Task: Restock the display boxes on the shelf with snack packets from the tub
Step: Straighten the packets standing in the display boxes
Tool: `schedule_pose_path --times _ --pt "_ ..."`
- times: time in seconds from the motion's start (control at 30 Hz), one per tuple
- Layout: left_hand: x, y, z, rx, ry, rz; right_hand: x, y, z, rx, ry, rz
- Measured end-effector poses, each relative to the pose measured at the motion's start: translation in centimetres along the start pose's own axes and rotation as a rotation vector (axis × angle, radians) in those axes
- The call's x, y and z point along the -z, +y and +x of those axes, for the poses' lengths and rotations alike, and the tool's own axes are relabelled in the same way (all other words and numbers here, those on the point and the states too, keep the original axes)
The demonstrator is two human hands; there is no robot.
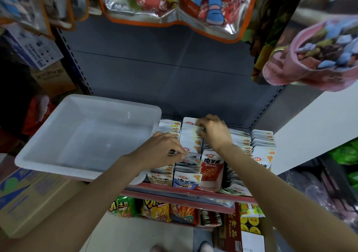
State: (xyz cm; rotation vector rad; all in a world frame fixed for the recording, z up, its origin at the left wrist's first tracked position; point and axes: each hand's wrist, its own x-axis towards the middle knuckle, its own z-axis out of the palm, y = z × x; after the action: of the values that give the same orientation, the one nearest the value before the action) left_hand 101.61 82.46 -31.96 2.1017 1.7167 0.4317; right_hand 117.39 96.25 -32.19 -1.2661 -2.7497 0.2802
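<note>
1. On the shelf [186, 192], right of the white tub [48, 151], snack packets [190, 142] stand upright in tight rows inside low display boxes [210, 187]. The packets are white-topped with orange "20%" corner marks; front ones show red, blue and brown faces.
2. The tub sits on the left end of the shelf, tilted over its front edge; its translucent interior shows no packets.
3. The left hand [160, 151] reaches over the tub's right corner, fingers curled, pinching the top of a packet in a front row.
4. The right hand [214, 130] sits further back, fingers bent down, gripping packet tops in a middle row.
5. Both forearms extend from the lower frame edge.
</note>
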Motion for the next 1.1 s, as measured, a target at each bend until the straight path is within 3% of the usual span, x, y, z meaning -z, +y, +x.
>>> schedule_pose_path --times 0.27,0.63,1.1 --pt "0.4 1.1 1.7 0.063 0.038 0.075 -0.6 -0.2 0.3 0.158 0.182 -0.122" --pt "0.1 0.7 0.7 0.068 0.043 0.035 0.2 -0.1 -0.5 0.068 -0.049 -0.136" --pt "0.2 1.1 0.7 0.079 0.038 0.048 -0.4 -0.9 -0.4 0.071 -0.095 -0.172"
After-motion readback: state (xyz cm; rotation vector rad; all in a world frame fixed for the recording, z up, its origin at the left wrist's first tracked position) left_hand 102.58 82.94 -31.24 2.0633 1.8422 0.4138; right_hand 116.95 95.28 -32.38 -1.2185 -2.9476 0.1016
